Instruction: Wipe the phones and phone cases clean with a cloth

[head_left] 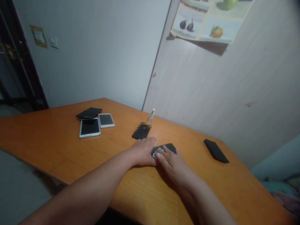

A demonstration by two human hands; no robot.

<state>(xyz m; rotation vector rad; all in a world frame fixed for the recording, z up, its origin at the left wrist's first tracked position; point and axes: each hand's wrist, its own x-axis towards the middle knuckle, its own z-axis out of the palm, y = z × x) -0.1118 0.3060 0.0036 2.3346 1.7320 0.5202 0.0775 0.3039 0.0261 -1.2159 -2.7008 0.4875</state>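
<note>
A dark flat tablet-like device [170, 147] lies on the table in front of me. My left hand [144, 151] rests at its left side, thumb against the near edge and fingers reaching past the far corner, gripping it. On top of the device, my right hand [172, 161] presses its fingers onto a small crumpled pale cloth [157, 152], partly hidden by the fingers. Just beyond my left hand lies a black flat case [140, 132], its far end blurred out. Behind that stands a small clear bottle [152, 115] with a pale cap.
On the left of the orange wooden table [53, 137] are two white-framed tablets [90, 127] and a black cover-like stack [90, 112]. A black folded case [215, 151] lies near the right edge. A wall with a fruit poster [211, 25] rises behind the table.
</note>
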